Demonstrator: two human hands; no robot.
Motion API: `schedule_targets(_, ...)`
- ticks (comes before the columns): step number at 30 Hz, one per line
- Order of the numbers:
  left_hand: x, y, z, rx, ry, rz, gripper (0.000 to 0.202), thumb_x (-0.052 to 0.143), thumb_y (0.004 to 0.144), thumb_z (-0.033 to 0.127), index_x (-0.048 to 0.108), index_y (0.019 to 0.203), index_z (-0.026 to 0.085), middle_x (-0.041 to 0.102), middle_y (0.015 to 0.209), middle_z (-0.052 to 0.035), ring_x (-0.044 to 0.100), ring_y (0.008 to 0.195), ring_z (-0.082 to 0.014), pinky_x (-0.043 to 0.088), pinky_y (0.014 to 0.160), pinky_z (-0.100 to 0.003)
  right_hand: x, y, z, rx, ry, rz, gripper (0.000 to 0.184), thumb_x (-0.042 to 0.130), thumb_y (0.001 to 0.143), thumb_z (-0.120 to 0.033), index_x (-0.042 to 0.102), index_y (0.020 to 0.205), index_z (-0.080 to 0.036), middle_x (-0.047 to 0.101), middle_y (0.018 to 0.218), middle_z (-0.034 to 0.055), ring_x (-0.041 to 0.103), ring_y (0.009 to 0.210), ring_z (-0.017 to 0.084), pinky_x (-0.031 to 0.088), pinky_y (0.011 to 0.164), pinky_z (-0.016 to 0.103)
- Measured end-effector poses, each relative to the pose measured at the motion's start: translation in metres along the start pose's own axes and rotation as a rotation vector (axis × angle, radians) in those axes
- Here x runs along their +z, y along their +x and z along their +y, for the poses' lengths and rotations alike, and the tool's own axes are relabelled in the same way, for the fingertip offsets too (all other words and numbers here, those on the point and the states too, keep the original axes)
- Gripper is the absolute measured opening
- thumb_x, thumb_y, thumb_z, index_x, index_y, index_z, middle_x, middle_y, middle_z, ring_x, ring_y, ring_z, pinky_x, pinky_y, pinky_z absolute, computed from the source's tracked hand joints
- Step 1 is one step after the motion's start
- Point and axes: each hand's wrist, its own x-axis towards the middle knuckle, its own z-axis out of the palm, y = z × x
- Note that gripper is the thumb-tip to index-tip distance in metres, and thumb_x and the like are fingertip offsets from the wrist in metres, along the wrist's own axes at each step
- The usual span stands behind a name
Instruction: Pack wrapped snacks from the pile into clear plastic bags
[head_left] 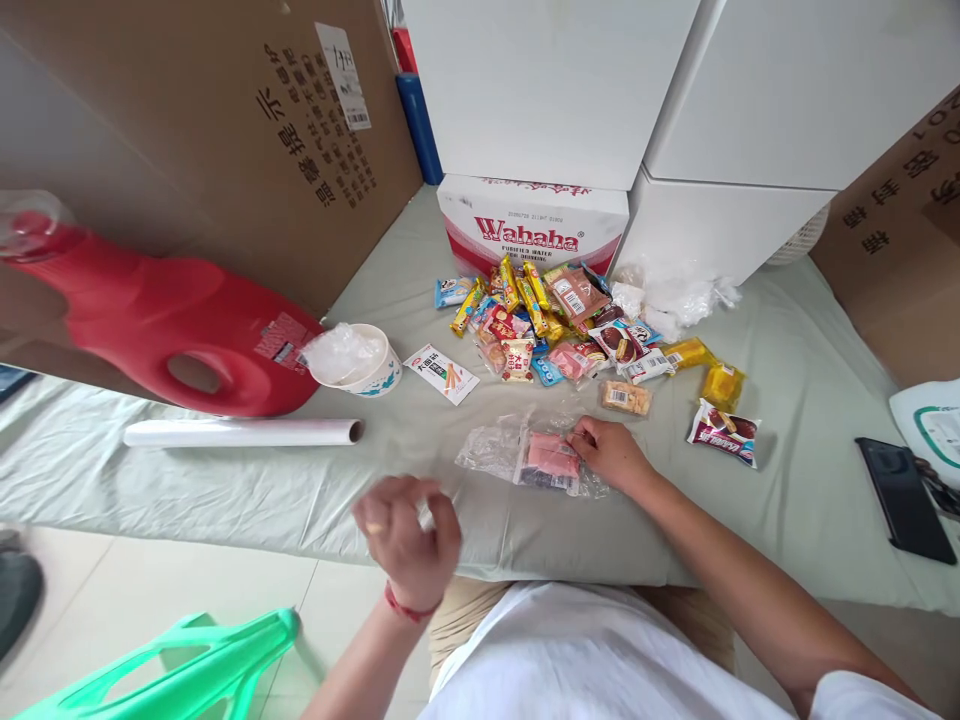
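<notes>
My right hand (611,452) rests on the grey-green sheet (225,480), its fingers pinched on the edge of a clear plastic bag (525,455) that holds a pink snack packet (551,455). My left hand (409,535) hovers lower, at the sheet's front edge, with its fingers curled in; it is blurred, and I cannot make out anything in it. A red band circles that wrist. Beyond the bag lies a heap of several wrapped snacks (555,325).
A red detergent jug (172,330) lies on its side at left, next to a paper bowl (356,362) and a white roll (240,432). A Wahaha water carton (532,225), white boxes and brown cartons stand behind. A dark phone (904,495) lies at right, a green stool (180,670) below.
</notes>
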Motion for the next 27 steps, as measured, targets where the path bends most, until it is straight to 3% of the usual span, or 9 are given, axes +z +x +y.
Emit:
schedule_targets(2,-0.004,-0.007,0.031,0.345,-0.246,-0.217,0.031,0.052,0.084,0.008,0.062,0.107,0.027,0.067,0.093,-0.0057,0.063,0.095,-0.0249,0.048,0.086,-0.042,0.002,-0.001,-0.002,-0.014,-0.032,0.009,0.021,0.055,0.094,-0.035,0.061,0.080,-0.021,0.056,0.060,-0.0033,0.048,0.055,0.014,0.022,0.056,0.026)
schedule_targets(4,0.006,-0.006,0.055,0.515,-0.323,-0.437,0.039,0.049,0.087,0.007,0.062,0.118,0.025,0.073,0.104,-0.0063,0.065,0.103,-0.0234,0.046,0.087,-0.040,0.004,-0.001,-0.003,-0.024,-0.050,0.016,0.020,0.055,0.095,-0.035,0.061,0.081,-0.021,0.056,0.060,-0.0031,0.048,0.055,0.014,0.021,0.056,0.026)
schedule_targets(7,0.041,0.007,0.066,0.403,-0.144,-0.580,0.039,0.046,0.095,0.011,0.062,0.128,0.020,0.070,0.128,-0.0103,0.062,0.118,-0.0262,0.043,0.093,-0.044,0.005,-0.004,-0.002,-0.040,-0.060,0.016,0.021,0.055,0.096,-0.034,0.061,0.081,-0.021,0.058,0.061,-0.0026,0.049,0.056,0.013,0.021,0.056,0.025)
schedule_targets(12,0.081,0.030,0.056,0.249,0.053,-0.743,0.032,0.046,0.099,0.017,0.068,0.121,0.018,0.071,0.128,-0.0108,0.061,0.113,-0.0302,0.044,0.086,-0.047,-0.019,-0.008,0.000,-0.058,-0.097,-0.086,0.024,0.054,0.097,-0.035,0.065,0.083,-0.020,0.061,0.066,-0.0015,0.049,0.059,0.014,0.025,0.056,0.025)
schedule_targets(15,0.081,0.028,0.055,0.259,0.076,-0.733,0.032,0.048,0.097,0.016,0.069,0.121,0.020,0.068,0.132,-0.0116,0.057,0.115,-0.0315,0.044,0.087,-0.047,-0.044,0.000,-0.010,-0.115,-0.216,0.021,0.029,0.051,0.100,-0.039,0.070,0.090,-0.019,0.066,0.078,0.0032,0.057,0.071,0.017,0.034,0.064,0.026)
schedule_targets(17,0.077,0.025,0.058,0.232,0.110,-0.698,0.032,0.050,0.097,0.017,0.069,0.121,0.021,0.066,0.133,-0.0136,0.056,0.115,-0.0328,0.043,0.087,-0.047,-0.053,0.012,-0.022,-0.230,-0.308,0.113,0.028,0.054,0.100,-0.038,0.070,0.112,-0.018,0.070,0.100,0.0084,0.061,0.094,0.022,0.041,0.079,0.030)
schedule_targets(21,0.075,0.021,0.060,0.215,0.191,-0.717,0.032,0.047,0.100,0.021,0.069,0.123,0.021,0.070,0.107,-0.0158,0.059,0.099,-0.0315,0.042,0.080,-0.045,-0.039,0.042,-0.045,-0.379,-0.459,0.021,0.067,0.064,0.094,-0.038,0.044,0.151,-0.010,0.062,0.133,0.0197,0.047,0.128,0.033,0.038,0.104,0.041)
schedule_targets(24,0.075,0.023,0.059,0.264,0.196,-0.788,0.034,0.045,0.099,0.017,0.067,0.126,0.018,0.071,0.091,-0.0145,0.063,0.097,-0.0308,0.042,0.079,-0.044,-0.024,0.060,-0.053,-0.283,-0.515,-0.015,0.065,0.067,0.091,-0.035,0.049,0.146,-0.006,0.065,0.127,0.0231,0.048,0.127,0.037,0.039,0.102,0.044)
schedule_targets(27,0.074,0.026,0.060,0.254,0.240,-0.883,0.038,0.047,0.097,0.013,0.064,0.131,0.015,0.072,0.082,-0.0131,0.068,0.086,-0.0289,0.043,0.074,-0.041,-0.024,0.070,-0.056,-0.237,-0.515,-0.053,0.029,0.067,0.088,-0.024,0.070,0.115,-0.013,0.073,0.103,0.0161,0.058,0.113,0.034,0.043,0.090,0.039)
